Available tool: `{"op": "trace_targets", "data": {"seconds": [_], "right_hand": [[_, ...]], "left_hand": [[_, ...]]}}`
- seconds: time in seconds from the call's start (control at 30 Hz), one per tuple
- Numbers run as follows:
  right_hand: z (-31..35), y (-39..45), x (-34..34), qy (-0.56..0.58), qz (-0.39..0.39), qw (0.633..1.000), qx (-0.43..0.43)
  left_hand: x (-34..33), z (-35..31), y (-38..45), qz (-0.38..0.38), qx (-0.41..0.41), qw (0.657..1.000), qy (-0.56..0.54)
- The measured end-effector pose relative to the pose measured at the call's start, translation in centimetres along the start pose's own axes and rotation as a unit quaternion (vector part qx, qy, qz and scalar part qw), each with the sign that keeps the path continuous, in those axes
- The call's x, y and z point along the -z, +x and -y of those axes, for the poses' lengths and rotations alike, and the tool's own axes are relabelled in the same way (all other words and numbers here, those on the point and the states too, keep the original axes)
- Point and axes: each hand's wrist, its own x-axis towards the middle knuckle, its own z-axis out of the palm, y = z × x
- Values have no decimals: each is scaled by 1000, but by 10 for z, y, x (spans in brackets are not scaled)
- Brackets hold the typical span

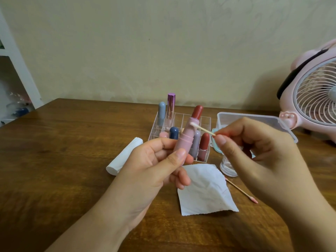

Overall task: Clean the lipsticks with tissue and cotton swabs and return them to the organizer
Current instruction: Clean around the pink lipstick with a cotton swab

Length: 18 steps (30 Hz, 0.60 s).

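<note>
At frame centre the left hand (pixel 156 160) grips the open pink lipstick (pixel 189 135) upright, while the right hand (pixel 254 150) pinches a swab (pixel 201 128) whose tip touches the collar under the red bullet. Pressing too hard could, I judge, gouge or smear the bullet. Tissue (pixel 205 190) lies on the bench (pixel 63 160) below; the organizer (pixel 181 130) stands behind.

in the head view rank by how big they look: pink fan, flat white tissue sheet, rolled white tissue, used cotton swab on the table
1. Pink fan, though cut off at the frame edge
2. Flat white tissue sheet
3. Rolled white tissue
4. Used cotton swab on the table
</note>
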Motion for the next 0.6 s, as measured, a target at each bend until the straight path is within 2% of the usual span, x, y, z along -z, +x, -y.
{"op": "trace_targets", "data": {"seconds": [0.1, 0.3, 0.6], "right_hand": [[0, 1, 0, -18, -19, 1000, 1], [0, -1, -3, -18, 36, 999, -3], [-2, 1, -2, -27, 43, 999, -5]], "left_hand": [[0, 1, -1, 0, -1, 1000, 1], [-1, 1, 0, 7, 11, 1000, -11], [-2, 5, 1, 22, 9, 1000, -14]]}}
